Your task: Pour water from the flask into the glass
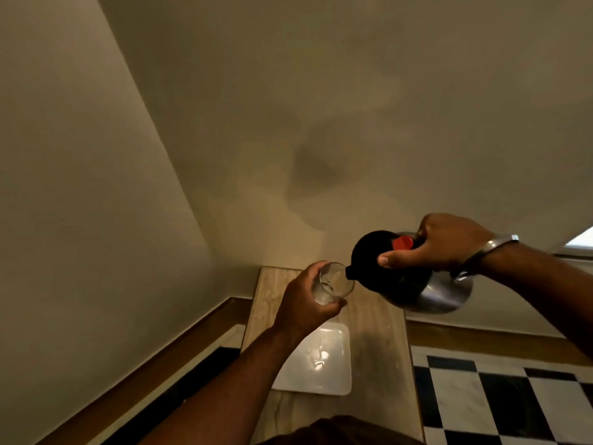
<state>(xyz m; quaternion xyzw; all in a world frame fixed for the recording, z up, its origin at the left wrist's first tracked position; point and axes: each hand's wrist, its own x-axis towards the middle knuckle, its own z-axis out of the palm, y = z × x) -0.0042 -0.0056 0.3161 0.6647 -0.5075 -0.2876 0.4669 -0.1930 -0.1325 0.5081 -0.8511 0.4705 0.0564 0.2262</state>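
Flask [414, 281], clamped in the right hand [449, 242], is tipped with its spout at the rim of the glass [333, 282], which the left hand [305, 303] grips above the table [378, 342]; advise a slow, steady tilt.

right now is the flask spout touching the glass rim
Cannot tell. In the head view the flask spout meets the glass rim edge, but no clear contact or gap shows.

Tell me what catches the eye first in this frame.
The tilted flask, black-topped with a red button, is held in the right hand at centre right, its spout at the rim of the glass. The left hand holds that glass in the air above a white tray on the narrow table.
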